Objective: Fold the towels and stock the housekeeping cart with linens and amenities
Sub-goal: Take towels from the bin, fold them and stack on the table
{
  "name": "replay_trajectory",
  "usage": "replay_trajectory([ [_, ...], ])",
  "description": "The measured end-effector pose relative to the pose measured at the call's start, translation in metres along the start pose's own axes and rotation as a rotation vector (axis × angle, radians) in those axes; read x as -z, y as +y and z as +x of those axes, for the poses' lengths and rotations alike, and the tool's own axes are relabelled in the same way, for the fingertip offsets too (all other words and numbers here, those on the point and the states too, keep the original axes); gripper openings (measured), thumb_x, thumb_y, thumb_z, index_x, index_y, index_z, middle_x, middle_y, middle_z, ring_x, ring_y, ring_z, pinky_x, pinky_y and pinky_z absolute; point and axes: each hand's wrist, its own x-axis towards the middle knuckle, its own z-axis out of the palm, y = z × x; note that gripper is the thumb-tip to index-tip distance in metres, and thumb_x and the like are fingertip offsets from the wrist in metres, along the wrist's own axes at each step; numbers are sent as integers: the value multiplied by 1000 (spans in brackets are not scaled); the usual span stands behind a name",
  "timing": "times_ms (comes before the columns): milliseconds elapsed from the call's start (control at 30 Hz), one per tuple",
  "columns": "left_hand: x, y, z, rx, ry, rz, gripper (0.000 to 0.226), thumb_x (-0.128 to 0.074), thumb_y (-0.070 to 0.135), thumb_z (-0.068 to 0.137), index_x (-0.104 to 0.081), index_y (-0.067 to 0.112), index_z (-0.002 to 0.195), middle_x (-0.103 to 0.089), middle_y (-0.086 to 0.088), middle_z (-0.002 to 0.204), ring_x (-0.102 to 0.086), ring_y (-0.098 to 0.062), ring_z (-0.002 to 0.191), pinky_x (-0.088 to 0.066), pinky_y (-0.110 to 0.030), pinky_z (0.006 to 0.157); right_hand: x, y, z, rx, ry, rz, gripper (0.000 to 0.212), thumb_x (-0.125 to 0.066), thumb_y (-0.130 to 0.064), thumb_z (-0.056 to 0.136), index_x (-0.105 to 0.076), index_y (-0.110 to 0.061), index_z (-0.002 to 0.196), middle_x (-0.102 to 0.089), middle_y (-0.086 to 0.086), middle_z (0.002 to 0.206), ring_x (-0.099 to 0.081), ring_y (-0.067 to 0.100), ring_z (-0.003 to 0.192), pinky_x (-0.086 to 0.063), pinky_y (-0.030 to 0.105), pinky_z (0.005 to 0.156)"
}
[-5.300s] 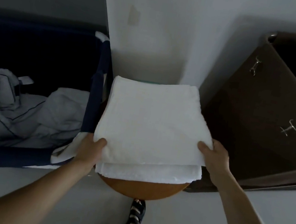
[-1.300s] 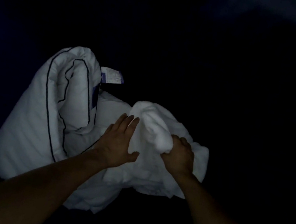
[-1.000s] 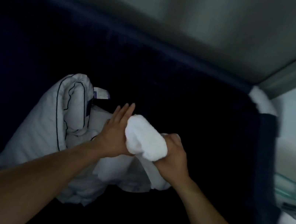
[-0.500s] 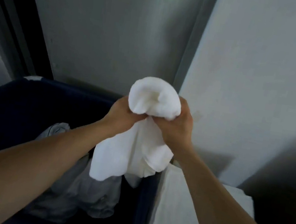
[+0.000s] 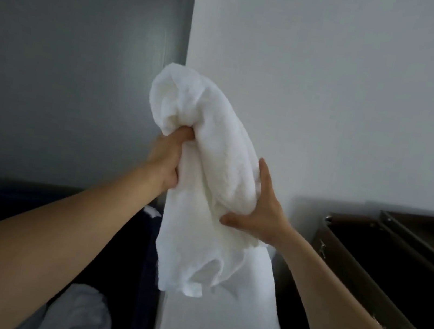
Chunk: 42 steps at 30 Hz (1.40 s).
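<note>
A crumpled white towel (image 5: pixel 210 163) hangs in the air in front of the wall corner. My left hand (image 5: pixel 167 156) grips a bunched part of it near its top left. My right hand (image 5: pixel 262 214) holds its right side lower down, thumb up along the cloth and fingers curled under. The towel's loose end dangles over the stack of folded white towels (image 5: pixel 219 321) at the bottom centre.
A dark navy linen bin (image 5: pixel 125 235) with white bedding (image 5: pixel 75 312) inside sits at the lower left. A brown cart (image 5: pixel 382 264) with metal hooks stands at the right. A grey door and a white wall rise behind.
I lifted the towel out of the navy bin and raised it higher. My right hand slid down its side, and the cloth has begun to hang open.
</note>
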Motion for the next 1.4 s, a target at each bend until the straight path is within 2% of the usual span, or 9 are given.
replay_trajectory([
  [233, -7, -99, -5, 340, -39, -61, 47, -80, 46, 71, -71, 20, 109, -77, -6, 98, -71, -31, 94, -58, -45, 82, 7, 59, -42, -49, 327, -167, 68, -81, -24, 69, -56, -31, 132, -65, -8, 115, -62, 18, 103, -45, 25, 83],
  [367, -2, -185, -34, 563, -131, -60, 38, -73, 36, 84, -68, 15, 115, -75, -9, 103, -72, -30, 94, -57, -41, 82, -2, 100, -70, -189, 425, -68, 50, -78, -14, 71, -66, -31, 116, -62, -27, 85, -61, -3, 79, -39, 0, 63],
  [533, 10, -238, -63, 819, -315, 763, 53, -65, 47, 83, -59, 12, 122, -58, -8, 99, -53, -24, 82, -45, -31, 71, -12, 153, -89, -350, 121, -149, 45, -77, -18, 74, -68, -32, 116, -64, -15, 95, -62, 5, 88, -36, 2, 63],
  [633, -3, -242, -58, 482, -374, 1219, 74, -73, 41, 79, -43, 8, 138, -52, -9, 126, -52, -26, 108, -46, -33, 88, -4, 175, -88, -365, -29, -213, 32, -75, -19, 76, -72, -28, 107, -65, -13, 92, -61, 10, 90, -41, 14, 69],
  [767, -44, -232, -60, -130, -650, 1516, 129, -73, 67, 64, 14, 31, 152, 4, 0, 162, 4, -25, 150, -15, -50, 120, 16, 163, -59, -275, -43, -196, 23, -74, -17, 77, -73, -22, 99, -67, -10, 86, -63, 9, 82, -44, 15, 64],
  [900, -74, -214, -62, -200, -480, 1300, 70, -72, 41, 81, -40, 21, 140, -55, -3, 132, -53, -26, 121, -43, -38, 97, 38, 130, -40, -111, -30, -148, 18, -75, -25, 77, -69, -36, 90, -64, -25, 75, -60, -13, 77, -42, 3, 60],
  [1000, -85, -178, -46, -234, -370, 1142, 17, -61, 27, 94, -60, 12, 101, -65, -7, 98, -61, -27, 92, -44, -34, 77, 59, 120, -38, -105, 23, -82, 16, -79, -34, 79, -67, -41, 87, -65, -22, 74, -61, -8, 71, -41, 7, 58],
  [1133, -102, -123, -34, -249, -213, 883, 20, -55, 29, 96, -61, 13, 87, -59, 3, 78, -54, -13, 70, -40, -22, 61, 71, 111, -36, -134, 10, 1, 24, -83, -40, 74, -68, -26, 85, -70, -4, 76, -67, 10, 69, -53, 25, 60],
  [1400, -67, -126, -30, -24, -405, 815, 16, -53, 38, 97, -67, 38, 104, -70, 15, 100, -67, -9, 93, -53, -29, 80, 89, 92, -26, -194, 293, 363, 18, -87, -18, 72, -73, -30, 76, -72, -11, 70, -69, 10, 70, -56, 28, 69],
])
